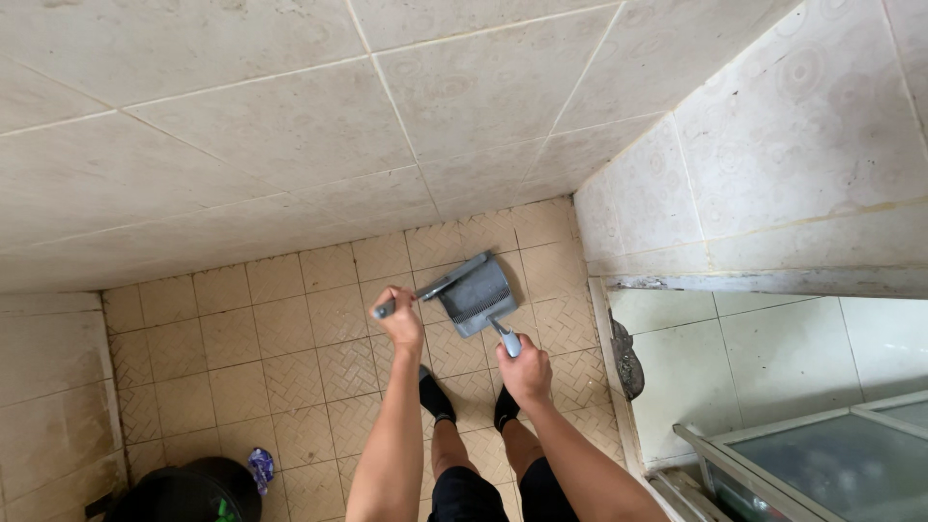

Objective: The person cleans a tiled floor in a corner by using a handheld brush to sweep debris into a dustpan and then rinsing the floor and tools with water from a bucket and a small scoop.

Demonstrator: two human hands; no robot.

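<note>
On a tiled bathroom floor (290,358), the left hand (399,319) grips a brush (430,288), sweeping into the grey dustpan (477,293) steadied by the right hand (524,370) just beside it.

The dustpan (477,293) looks like matt grey plastic, and so does the brush (440,284). The floor (290,348) is rough, patterned beige tile; the walls (290,116) are smoother, faintly glossy tile, stained.

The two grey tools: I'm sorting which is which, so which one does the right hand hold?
The dustpan, a broad grey scoop gripped by its short handle in the right hand. The left hand holds the slim brush lying across the pan's top edge.
</note>
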